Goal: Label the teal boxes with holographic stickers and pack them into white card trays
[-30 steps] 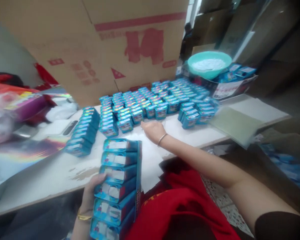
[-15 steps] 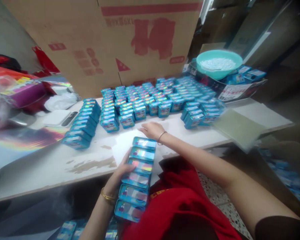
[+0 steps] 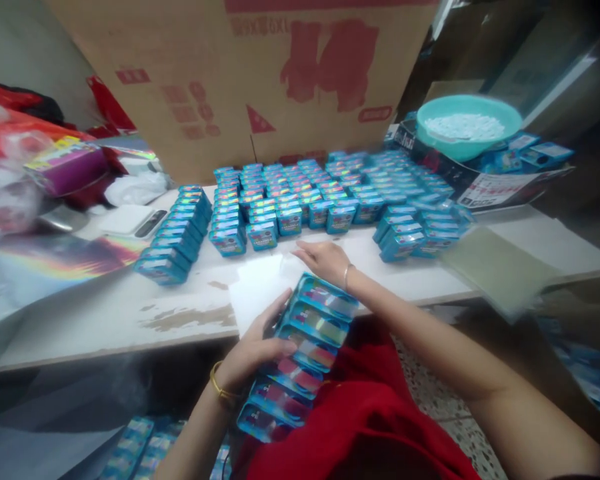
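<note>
My left hand [image 3: 260, 350] is wrapped round a row of several small blue boxes [image 3: 305, 370] with rounded, shiny tops, its thumb lying across them. The row tilts against the red clothing at my front. Beyond its far end, my right hand [image 3: 325, 261] hovers low over the table, fingertips close together and pointing left. Whatever is in that pinch, if anything, is too small to make out. A white sheet of paper [image 3: 253, 293] lies on the table just left of the hands. More blue boxes [image 3: 290, 220] stand in close rows behind my right hand.
A separate row of blue boxes [image 3: 173, 237] stands left, near a white scale [image 3: 125, 220]. A large cardboard carton [image 3: 230, 73] rises behind. At right, a turquoise bowl [image 3: 465, 150] of small white pieces rests on a black box [image 3: 445, 175], beside a pale flat sheet [image 3: 500, 270].
The held row has tilted, its far end swinging right towards my right wrist. My left hand has moved with it. My right hand stays over the table, and the camera view has shifted a little.
</note>
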{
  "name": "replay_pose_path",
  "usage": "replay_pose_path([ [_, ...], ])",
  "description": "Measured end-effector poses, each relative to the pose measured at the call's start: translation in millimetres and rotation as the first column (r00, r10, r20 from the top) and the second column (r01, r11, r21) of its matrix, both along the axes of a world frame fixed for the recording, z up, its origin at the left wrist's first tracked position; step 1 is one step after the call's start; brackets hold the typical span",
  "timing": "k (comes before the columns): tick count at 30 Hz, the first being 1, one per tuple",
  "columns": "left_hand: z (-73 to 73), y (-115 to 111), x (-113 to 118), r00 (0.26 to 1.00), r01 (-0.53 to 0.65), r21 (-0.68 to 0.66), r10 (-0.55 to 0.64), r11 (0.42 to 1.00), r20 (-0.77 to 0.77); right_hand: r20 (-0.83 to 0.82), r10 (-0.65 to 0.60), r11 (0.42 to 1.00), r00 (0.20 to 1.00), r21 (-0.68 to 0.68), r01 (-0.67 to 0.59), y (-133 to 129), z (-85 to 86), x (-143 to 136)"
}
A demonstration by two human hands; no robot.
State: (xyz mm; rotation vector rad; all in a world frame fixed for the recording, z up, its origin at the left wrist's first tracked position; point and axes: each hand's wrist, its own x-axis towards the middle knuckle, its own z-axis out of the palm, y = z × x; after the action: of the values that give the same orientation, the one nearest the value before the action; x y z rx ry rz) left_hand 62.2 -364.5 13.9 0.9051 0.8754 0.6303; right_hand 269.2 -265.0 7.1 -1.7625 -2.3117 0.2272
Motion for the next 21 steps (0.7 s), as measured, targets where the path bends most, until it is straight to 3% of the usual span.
replay_pose_path([
  [7,0.0,-3.7,6.5,0.995,0.087,0.061,-0.084,0.994,-0.056,0.043,0.048,0.998,0.998,-0.039,-0.046,3.5,-9.8,4.8],
  [13,-15.7,8.6,6.2,0.993,0.034,-0.055,-0.028,0.998,0.117,-0.089,0.104,0.994,0.991,-0.032,-0.108,-0.4,-10.1,18.0],
  [16,-25.8,14.9,5.0,0.986,-0.063,-0.102,0.078,0.993,0.146,-0.129,0.087,0.994,0.988,-0.056,-0.095,-2.6,-10.0,20.2],
  [19,-37.2,19.1,2.1,0.978,-0.194,-0.125,0.202,0.973,0.053,-0.213,0.071,0.994,0.974,-0.061,-0.085,-1.6,-13.7,17.6],
  [21,-42.1,21.3,0.4,0.975,-0.218,-0.138,0.221,0.966,0.002,-0.281,0.083,0.991,0.956,-0.077,-0.108,0.8,-16.6,15.8],
])
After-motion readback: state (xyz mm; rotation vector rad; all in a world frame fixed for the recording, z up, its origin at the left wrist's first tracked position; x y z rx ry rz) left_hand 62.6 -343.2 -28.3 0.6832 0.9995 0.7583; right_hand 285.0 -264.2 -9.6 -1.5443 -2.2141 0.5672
